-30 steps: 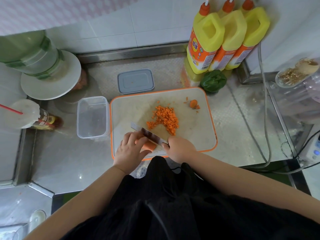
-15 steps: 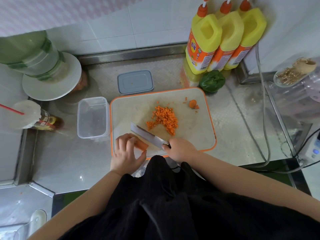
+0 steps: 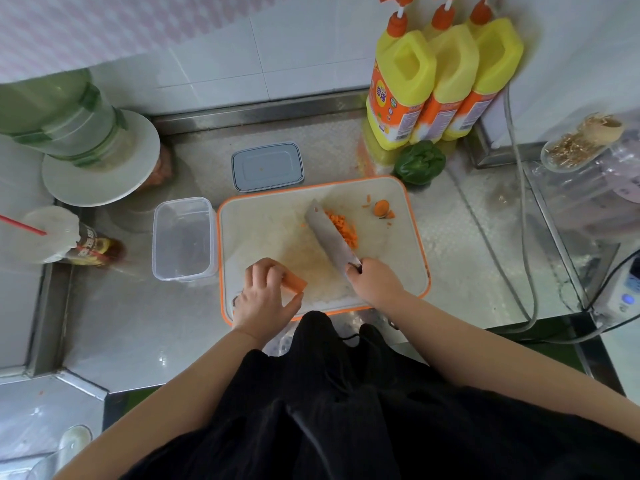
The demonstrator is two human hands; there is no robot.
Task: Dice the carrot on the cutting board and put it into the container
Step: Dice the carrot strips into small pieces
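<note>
An orange-rimmed white cutting board (image 3: 270,216) lies on the steel counter. My left hand (image 3: 265,297) holds a carrot piece (image 3: 294,281) at the board's near left corner. My right hand (image 3: 375,280) grips the handle of a cleaver (image 3: 329,237), whose blade lies against the left side of a pile of diced carrot (image 3: 344,228) in the middle of the board. A carrot end (image 3: 382,207) and small scraps sit at the far right of the board. A clear plastic container (image 3: 183,239) stands left of the board, nothing visible in it.
The container's grey lid (image 3: 267,167) lies behind the board. A green pepper (image 3: 419,162) and three yellow bottles (image 3: 401,84) stand at the back right. A water jug on a white stand (image 3: 100,168) and a lidded cup with a straw (image 3: 52,237) are at left. Cables (image 3: 523,216) run along the right.
My right hand swung the cleaver away from the carrot piece and up to the diced pile. My left hand drew the carrot piece slightly left and toward me.
</note>
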